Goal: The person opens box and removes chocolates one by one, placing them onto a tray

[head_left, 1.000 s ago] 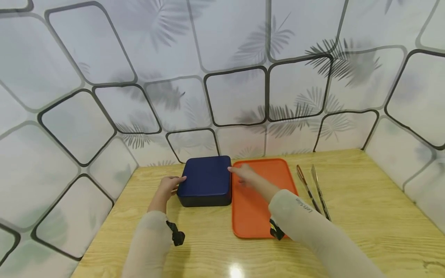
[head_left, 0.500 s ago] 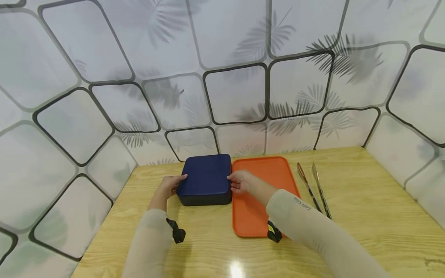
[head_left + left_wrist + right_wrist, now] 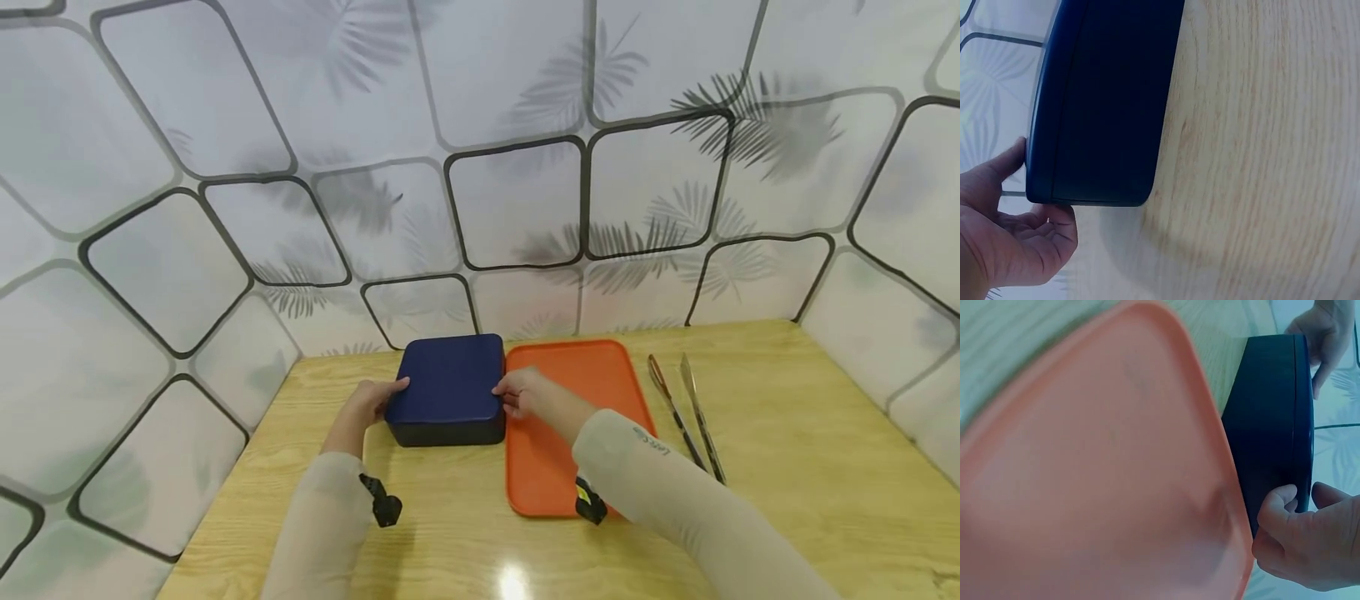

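In the head view, a dark blue box (image 3: 447, 379) stood on the counter (image 3: 450, 542), near its back edge and just beside an orange tray (image 3: 547, 475). The left hand (image 3: 372, 399), nearly closed, pinched the box's left side, its thumb upon the top and its other fingers mostly hidden. The right hand (image 3: 524, 392) pinched the right side likewise. The right sleeve (image 3: 667, 492) hid the lower ends of two metal pieces (image 3: 675, 409), so I could not tell whether they joined.

In the left wrist view, the box was cut off at the top, and its thin seam (image 3: 1064, 125) was hard to see.

In the right wrist view, the tray was cut off, and the right hand covered the box's near corner.
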`<state>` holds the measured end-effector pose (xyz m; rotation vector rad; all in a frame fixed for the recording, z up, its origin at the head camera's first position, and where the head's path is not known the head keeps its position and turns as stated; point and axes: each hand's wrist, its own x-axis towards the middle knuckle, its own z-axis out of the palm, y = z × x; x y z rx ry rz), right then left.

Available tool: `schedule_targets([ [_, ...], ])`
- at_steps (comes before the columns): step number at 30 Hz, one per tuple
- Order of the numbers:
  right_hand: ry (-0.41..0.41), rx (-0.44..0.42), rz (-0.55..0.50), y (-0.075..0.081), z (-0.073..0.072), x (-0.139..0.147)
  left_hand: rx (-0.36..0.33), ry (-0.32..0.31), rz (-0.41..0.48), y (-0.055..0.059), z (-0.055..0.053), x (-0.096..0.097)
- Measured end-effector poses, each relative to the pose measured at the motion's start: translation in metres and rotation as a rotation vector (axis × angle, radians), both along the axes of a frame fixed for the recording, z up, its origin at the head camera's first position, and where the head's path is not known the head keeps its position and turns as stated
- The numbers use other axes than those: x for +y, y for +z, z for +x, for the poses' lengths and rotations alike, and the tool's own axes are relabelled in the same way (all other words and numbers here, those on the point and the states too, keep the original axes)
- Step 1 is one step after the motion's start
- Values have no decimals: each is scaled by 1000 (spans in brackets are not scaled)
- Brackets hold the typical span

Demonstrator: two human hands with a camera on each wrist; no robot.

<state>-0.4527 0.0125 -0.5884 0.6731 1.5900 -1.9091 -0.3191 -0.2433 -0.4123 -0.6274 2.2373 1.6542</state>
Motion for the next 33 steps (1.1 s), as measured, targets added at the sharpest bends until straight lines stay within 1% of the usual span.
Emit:
schedule_targets([
  [1, -6, 10, 11, 14, 10, -1, 3, -6, -7, 1, 0, 0],
  [3, -16, 39, 20, 50, 39, -1, 7, -21, -22, 2, 2, -1],
  [6, -35, 62, 49, 118, 93, -1, 9, -24, -27, 2, 4, -2],
  [7, -43, 66, 64, 137, 108, -1, 8, -32, -27, 2, 4, -2],
  [8, -49, 68, 69, 151, 119, -1, 8, -39, -26, 2, 5, -2],
  [10, -62, 74, 97, 171, 135, -3, 6, -44, -19, 1, 5, -3],
  [11, -66, 76, 105, 174, 137, -4, 5, -48, -18, 1, 5, -3],
  [12, -66, 76, 109, 172, 135, -5, 2, -49, -21, 0, 5, -3],
  [15, -59, 83, 95, 145, 112, -5, 8, -55, -15, -1, 4, -5],
  [16, -48, 89, 74, 131, 101, -4, 11, -62, -14, -1, 4, -5],
  [18, -45, 90, 83, 123, 93, -4, 15, -88, -17, -2, 2, -6],
  [19, -45, 88, 92, 125, 95, -3, 14, -108, -20, -2, 2, -7],
  [22, -56, 82, 117, 148, 113, -3, 5, -155, -43, -2, 1, -9],
  [23, -72, 69, 139, 159, 120, -5, 3, -169, -51, -2, 2, -10],
  [24, -60, 58, 121, 155, 116, -3, 1, -178, -59, -1, 2, -10],
  [25, -52, 54, 112, 148, 110, -2, 0, -189, -62, -1, 2, -11],
  [26, -49, 49, 102, 136, 100, -2, 1, -190, -63, 0, 3, -11],
  [28, -20, 35, 92, 103, 72, 0, -4, -201, -74, 1, 3, -12],
  [30, 14, 31, 82, 73, 48, 3, -11, -210, -83, 3, 2, -12],
  [32, 24, 18, 95, 60, 36, 4, -16, -215, -91, 5, 1, -13],
  [33, 28, 16, 93, 58, 33, 4, -18, -216, -93, 7, 0, -13],
])
